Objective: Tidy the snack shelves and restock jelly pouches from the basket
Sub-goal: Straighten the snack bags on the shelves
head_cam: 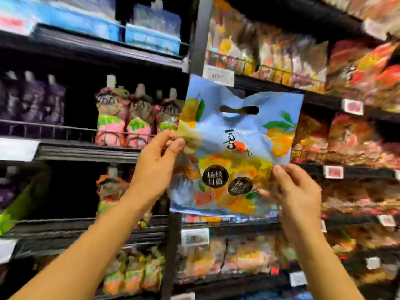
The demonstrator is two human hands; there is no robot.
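I hold a blue snack bag (236,135) with fruit pictures and a cut-out handle up in front of the shelves. My left hand (157,163) pinches its left edge with thumb and fingers. My right hand (296,195) grips its lower right corner. Pink and green spouted jelly pouches (129,120) stand in a row on the middle left shelf, behind and left of the bag. More spouted pouches (108,187) stand one shelf lower. The basket is out of view.
Purple spouted pouches (32,98) fill the far left of the middle shelf. Blue boxes (151,33) sit on the top left shelf. A black upright post (199,35) divides the left bay from the right bay of orange and red snack bags (324,61). White price tags (352,106) line the shelf edges.
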